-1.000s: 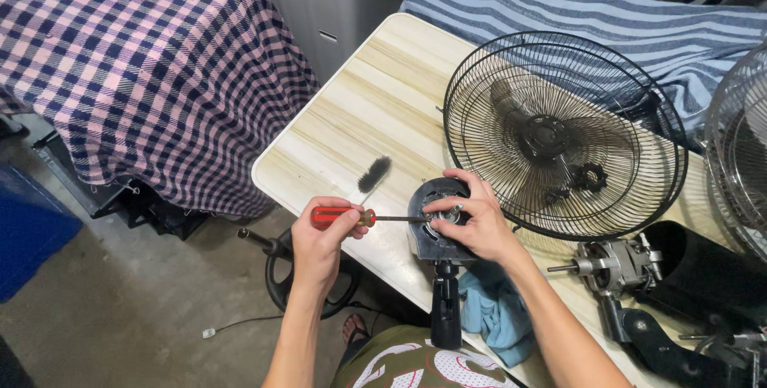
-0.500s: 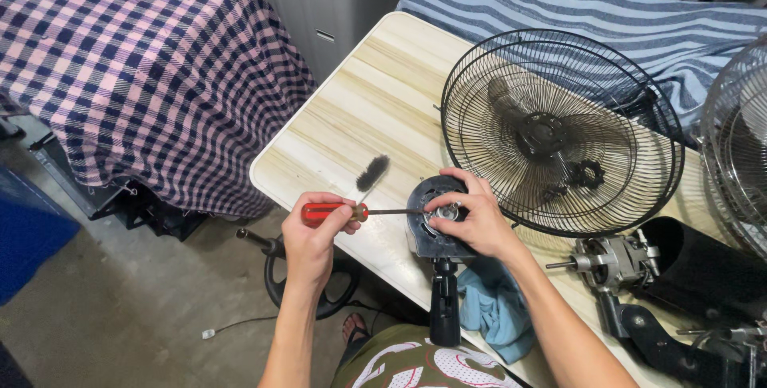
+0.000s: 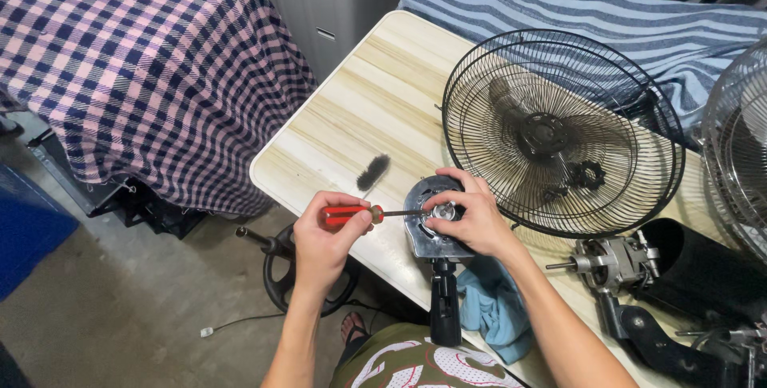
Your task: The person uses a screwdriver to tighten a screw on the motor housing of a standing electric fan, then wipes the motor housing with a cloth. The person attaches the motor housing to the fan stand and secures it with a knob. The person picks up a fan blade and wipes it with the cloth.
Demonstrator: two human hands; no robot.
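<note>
At table edge, left hand [image 3: 323,236] still gripping red screwdriver [image 3: 351,214], right hand [image 3: 471,216] unmoved, clasping fan motor [image 3: 431,228].

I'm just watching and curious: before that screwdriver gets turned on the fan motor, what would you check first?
1. Left hand grips the red screwdriver firmly: ok.
2. Tip seated in a screw: cannot tell, the right hand covers it.
3. Right hand steadies the motor housing: ok.
4. Housing lies fully on the wooden table: not ok, it overhangs the edge.
5. Small brush lies apart from the screwdriver: ok.
</note>
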